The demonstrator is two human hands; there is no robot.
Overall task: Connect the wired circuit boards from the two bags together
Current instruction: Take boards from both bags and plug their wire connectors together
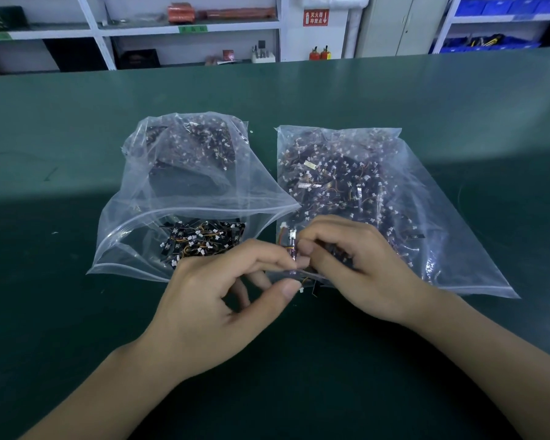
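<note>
Mating step, frame centre: left hand (223, 300) and right hand (346, 265) each pinch 1 wired board (292, 246) before 2 bags (185, 192); next, connectors need aligning, pressing home.

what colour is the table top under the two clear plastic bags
Dark green table top, best seen in the head view.
</note>
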